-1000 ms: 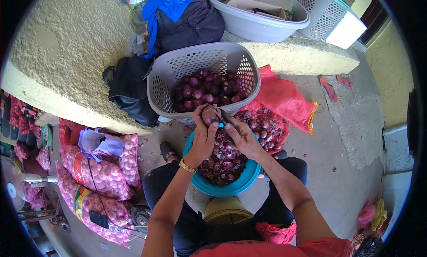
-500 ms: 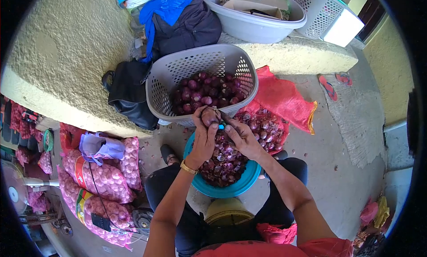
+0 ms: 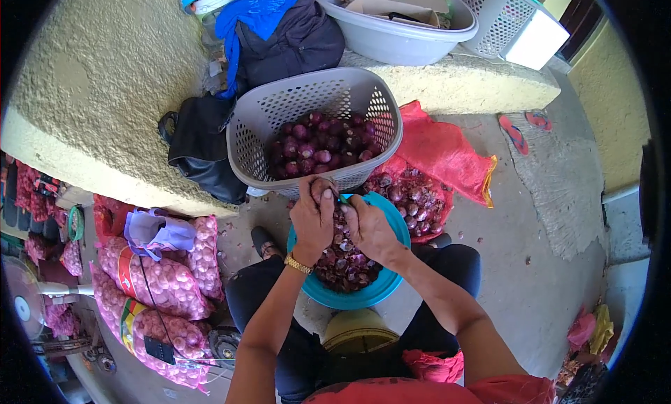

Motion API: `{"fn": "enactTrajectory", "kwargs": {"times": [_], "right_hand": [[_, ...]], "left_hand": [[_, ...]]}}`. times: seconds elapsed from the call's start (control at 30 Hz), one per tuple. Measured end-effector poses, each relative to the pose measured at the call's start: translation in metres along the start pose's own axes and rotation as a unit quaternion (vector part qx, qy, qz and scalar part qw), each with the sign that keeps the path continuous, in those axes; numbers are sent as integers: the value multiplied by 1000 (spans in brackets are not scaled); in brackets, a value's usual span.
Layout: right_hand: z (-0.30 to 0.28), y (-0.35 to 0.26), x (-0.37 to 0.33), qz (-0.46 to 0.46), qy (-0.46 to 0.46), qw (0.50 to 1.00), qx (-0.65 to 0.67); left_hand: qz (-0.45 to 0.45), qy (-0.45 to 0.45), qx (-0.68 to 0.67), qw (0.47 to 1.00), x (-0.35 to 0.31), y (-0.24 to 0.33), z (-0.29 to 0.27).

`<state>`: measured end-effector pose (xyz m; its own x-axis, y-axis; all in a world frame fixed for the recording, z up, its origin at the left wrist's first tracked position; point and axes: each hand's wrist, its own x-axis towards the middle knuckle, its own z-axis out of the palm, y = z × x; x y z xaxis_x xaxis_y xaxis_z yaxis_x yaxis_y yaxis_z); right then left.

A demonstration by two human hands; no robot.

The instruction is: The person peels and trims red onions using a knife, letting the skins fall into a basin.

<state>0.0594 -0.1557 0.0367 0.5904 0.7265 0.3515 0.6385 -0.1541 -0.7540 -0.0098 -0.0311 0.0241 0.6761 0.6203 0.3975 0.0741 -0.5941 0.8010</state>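
Over the front edge of a blue basin (image 3: 399,229), my left hand (image 3: 312,226) is closed round a red onion (image 3: 321,188). Close against it, my right hand (image 3: 370,229) grips a small knife (image 3: 342,198), mostly covered by the fingers, at the onion's side. Loose skins and onion scraps (image 3: 349,271) fill the basin below. Just beyond stands a grey perforated basket (image 3: 246,147) with many peeled purple onions (image 3: 314,149) in it. To its right, unpeeled onions (image 3: 418,212) lie in an opened red mesh sack (image 3: 447,149).
Pink mesh sacks (image 3: 164,285) of onions are stacked at left, a purple bag (image 3: 161,233) on top. A black bag (image 3: 201,149) leans by the wall. On the ledge sit a dark backpack (image 3: 290,51) and a grey tub (image 3: 412,40). Slippers (image 3: 514,135) lie at right.
My right hand has turned and come lower and nearer the left, hiding the knife's blue handle. The onion stays in my left hand. The whole view has shifted slightly.
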Motion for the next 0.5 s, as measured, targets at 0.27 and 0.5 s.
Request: {"fn": "enactTrajectory", "kwargs": {"times": [0.27, 0.5], "right_hand": [[10, 8, -20, 58, -6, 998, -3], [-3, 10, -48, 147, -43, 983, 103]], "left_hand": [[29, -14, -5, 999, -9, 20, -12], [-48, -23, -43, 998, -9, 12, -36]]}}
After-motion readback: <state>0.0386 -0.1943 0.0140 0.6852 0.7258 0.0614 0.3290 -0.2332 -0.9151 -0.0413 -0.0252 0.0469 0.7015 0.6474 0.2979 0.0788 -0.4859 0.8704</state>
